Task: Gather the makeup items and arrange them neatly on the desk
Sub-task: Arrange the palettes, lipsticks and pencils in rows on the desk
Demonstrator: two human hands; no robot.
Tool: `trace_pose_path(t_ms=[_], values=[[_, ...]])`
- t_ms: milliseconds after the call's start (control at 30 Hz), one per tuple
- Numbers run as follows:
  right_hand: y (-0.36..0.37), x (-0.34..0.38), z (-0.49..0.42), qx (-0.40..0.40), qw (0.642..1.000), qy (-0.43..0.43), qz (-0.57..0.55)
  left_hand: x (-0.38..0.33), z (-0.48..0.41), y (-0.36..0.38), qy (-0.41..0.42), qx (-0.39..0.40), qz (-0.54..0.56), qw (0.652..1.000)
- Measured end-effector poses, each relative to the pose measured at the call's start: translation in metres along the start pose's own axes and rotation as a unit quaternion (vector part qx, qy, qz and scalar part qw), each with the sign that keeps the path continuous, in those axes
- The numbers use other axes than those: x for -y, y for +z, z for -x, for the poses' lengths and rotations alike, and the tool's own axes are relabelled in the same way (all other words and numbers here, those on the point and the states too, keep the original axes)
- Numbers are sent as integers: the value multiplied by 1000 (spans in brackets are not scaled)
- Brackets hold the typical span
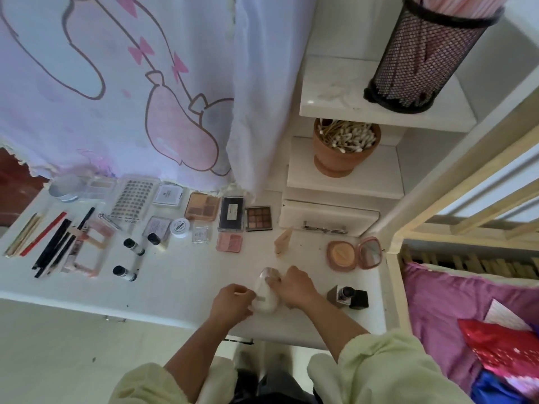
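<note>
In the head view I have both hands on the egg-shaped case, which sits at the near edge of the desk. My left hand curls against its left flank. My right hand wraps its upper right side, fingers bent over the shell. So both grips are closed on the case, not loose.

The narrow tip points away from me and the broad end toward me, so the long axis runs front to back between my palms. I cannot tell whether it stands or lies.

To do this well, I judge I should keep pressure even on both flanks, since a smooth rounded shell could squirt out or roll. Just right of the grip is a dark bottle. Beyond it lies an open compact, and the palette row is further out to the left. Free space ahead of the grip looks the safest place to set it down.
</note>
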State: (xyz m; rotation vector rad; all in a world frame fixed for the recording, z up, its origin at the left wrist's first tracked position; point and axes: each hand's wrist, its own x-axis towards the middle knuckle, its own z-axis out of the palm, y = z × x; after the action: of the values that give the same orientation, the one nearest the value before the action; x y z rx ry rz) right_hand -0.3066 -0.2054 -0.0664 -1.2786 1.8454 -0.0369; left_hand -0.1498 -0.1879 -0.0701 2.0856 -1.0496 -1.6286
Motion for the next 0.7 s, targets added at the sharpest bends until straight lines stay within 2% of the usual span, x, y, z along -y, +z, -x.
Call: trace_pose_path(t_ms=[100,200,300,433,567,700], values=[[10,-2,-6,2,997,40,-71,-7,3,4,-15,46,17,999],[14,-7,-4,-18,993,55,-103,-10,2,5,-15,57,23,998],[10,-11,4,-10,982,63,-179,-10,6,1,-19,72,60,995],[-3,-9,25,-16,965,30,-260,-11,15,-13,16,99,103,990],[-21,-3,43,0,957,-13,-289,-15,23,-33,43,141,146,978],[-37,3,47,-16,944,-57,-325,-24,29,-46,70,192,134,970]])
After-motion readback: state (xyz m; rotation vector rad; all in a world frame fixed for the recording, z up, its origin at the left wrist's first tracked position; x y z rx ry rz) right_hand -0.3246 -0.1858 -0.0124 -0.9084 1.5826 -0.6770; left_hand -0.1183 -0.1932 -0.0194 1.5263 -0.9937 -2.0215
